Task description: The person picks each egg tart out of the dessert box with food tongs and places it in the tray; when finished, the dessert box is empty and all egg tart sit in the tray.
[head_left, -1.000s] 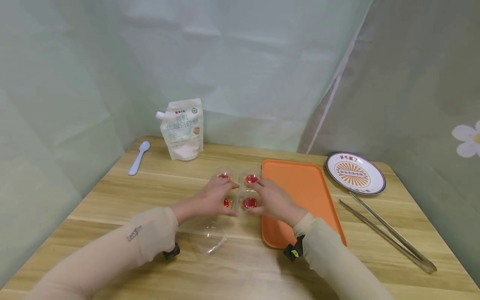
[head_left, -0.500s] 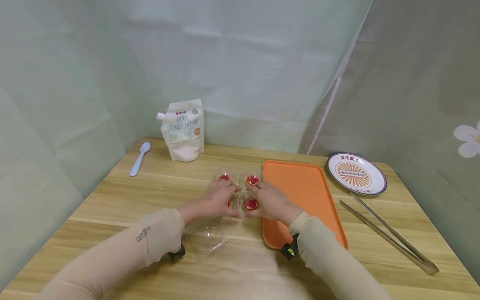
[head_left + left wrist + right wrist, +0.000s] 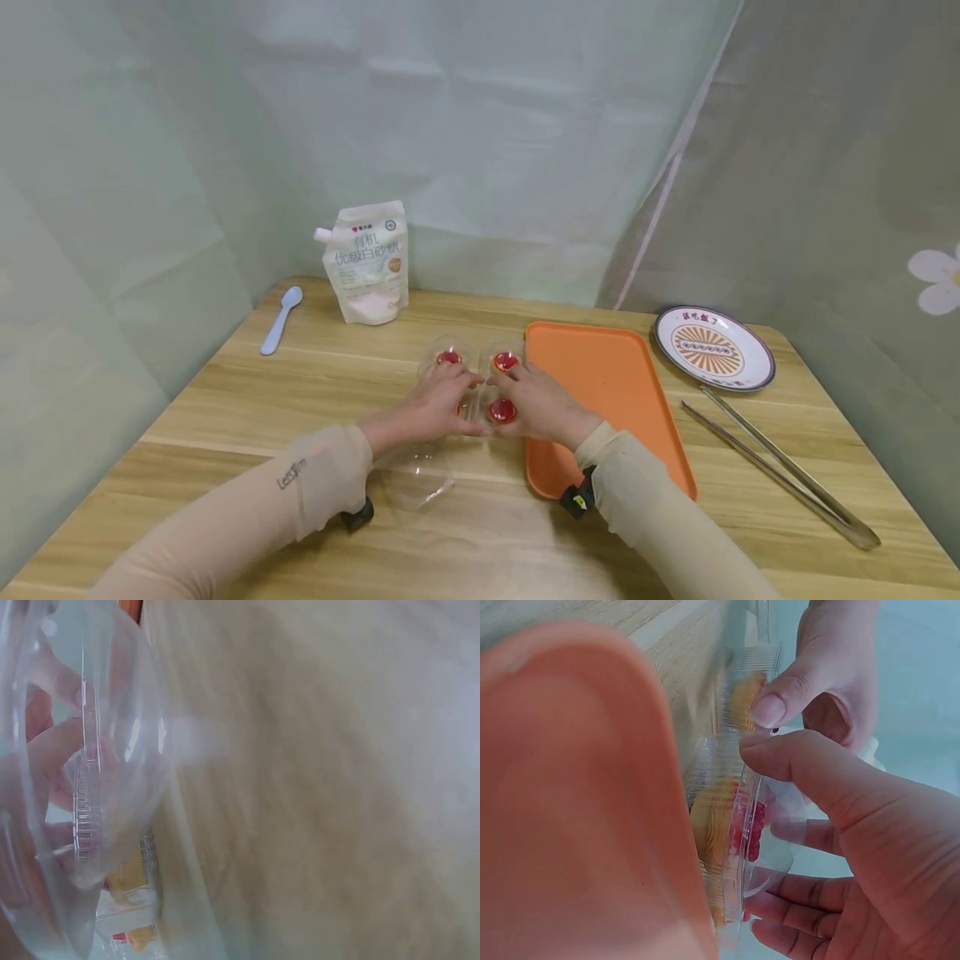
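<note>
A clear plastic tart box [image 3: 471, 403] holds several tarts, the near right tart [image 3: 502, 410] topped with red. My left hand [image 3: 431, 408] and right hand [image 3: 542, 404] grip the box from either side, fingers curved over it and hiding part of the left tarts. In the right wrist view the two thumbs lie close together at the rim of the box [image 3: 714, 761], and the right hand's [image 3: 870, 847] other fingers curl at its far side. Toward me, beneath the left wrist, lies a clear domed plastic piece [image 3: 416, 479], large in the left wrist view.
An orange tray [image 3: 600, 375] lies right of the box, under my right wrist. Beyond it are a patterned plate [image 3: 707, 350] and metal tongs [image 3: 787, 475]. At the back left stand a white spouted pouch [image 3: 367, 262] and a pale blue spoon [image 3: 281, 321].
My left hand has shifted slightly right, toward the right hand, and both hands have drawn closer together over the tart box. The other objects keep their places.
</note>
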`<move>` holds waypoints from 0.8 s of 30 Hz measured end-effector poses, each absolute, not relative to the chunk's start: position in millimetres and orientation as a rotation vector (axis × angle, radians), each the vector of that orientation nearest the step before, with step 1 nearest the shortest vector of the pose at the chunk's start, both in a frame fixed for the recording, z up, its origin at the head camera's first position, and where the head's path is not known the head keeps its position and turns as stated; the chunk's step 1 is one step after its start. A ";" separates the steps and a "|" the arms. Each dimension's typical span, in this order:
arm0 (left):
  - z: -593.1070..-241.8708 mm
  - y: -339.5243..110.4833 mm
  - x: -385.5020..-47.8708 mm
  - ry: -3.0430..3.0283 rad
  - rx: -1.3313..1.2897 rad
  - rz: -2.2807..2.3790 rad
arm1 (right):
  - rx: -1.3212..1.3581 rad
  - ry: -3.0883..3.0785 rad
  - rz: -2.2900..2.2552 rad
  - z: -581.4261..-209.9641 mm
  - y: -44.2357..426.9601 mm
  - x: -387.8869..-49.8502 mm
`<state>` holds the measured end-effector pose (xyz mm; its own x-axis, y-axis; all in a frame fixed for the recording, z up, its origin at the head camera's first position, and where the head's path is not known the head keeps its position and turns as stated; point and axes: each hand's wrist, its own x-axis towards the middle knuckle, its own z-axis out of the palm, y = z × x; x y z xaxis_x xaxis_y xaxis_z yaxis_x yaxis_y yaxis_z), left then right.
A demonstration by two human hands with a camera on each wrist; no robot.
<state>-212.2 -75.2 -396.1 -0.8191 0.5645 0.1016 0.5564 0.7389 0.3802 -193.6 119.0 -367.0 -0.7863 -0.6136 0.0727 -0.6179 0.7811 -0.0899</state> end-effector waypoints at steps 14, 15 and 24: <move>-399.9 -76.5 -211.1 2.927 0.915 0.627 | 1.048 -2.951 0.249 -371.8 122.6 -199.7; -400.1 -76.5 -211.0 2.927 0.913 0.625 | 1.050 -2.952 0.248 -371.8 122.7 -199.7; -400.3 -77.3 -210.5 2.921 0.949 0.635 | 1.053 -2.988 0.244 -369.2 122.5 -197.2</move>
<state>-210.5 -77.3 -400.3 -0.8167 0.5650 0.1176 0.5628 0.7347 0.3788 -197.2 122.5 -369.2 -0.7798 -0.6258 0.0174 -0.6203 0.7687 -0.1560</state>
